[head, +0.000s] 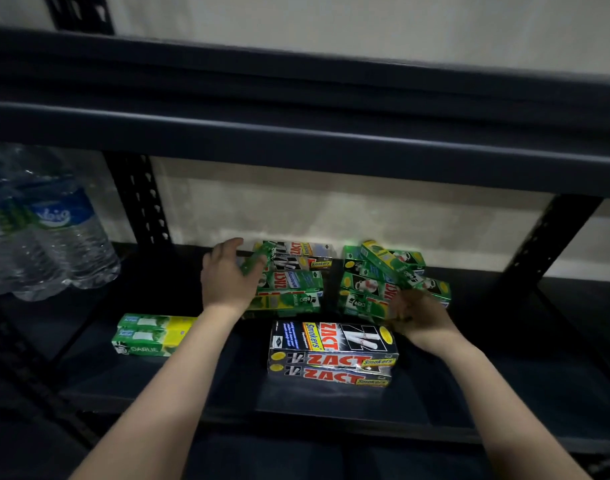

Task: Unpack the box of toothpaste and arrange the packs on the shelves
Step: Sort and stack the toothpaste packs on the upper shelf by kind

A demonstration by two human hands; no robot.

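Dark metal shelf (504, 393) fills the view, upper shelf beam (296, 133) overhead, shrink-wrapped water bottles (47, 237) at far left on the same level. Toothpaste stock sits mid-shelf against the back wall in two heaps: left stack (293, 289) of mixed Zact and Darlie cartons, right stack (365, 289) of green Darlie cartons, untidy, top ones skewed. In front, a black Zact bundle (333, 351) lies flat, long axis left-right, between the two forearms; a green Darlie bundle (151, 336) lies apart at front left, same orientation. Left hand (227, 275) is at the left end of the left stack, fingers curled round a green carton (256, 263) that tilts up toward the back; motion-blurred, so grip looks real but the exact finger placement is unclear. Right hand (417, 313) is at the front right corner of the right stack, fingers curled on a tilted green pack (400, 271) whose long axis runs diagonally from back-left down to the hand. Key relation, my read: each carton's long axis needs to swing parallel to the stack beneath, and each hand is already at its own stack's outer end. Zact bundle is nearest both hands for the next pick, slightly nearer the right. No source box in view.
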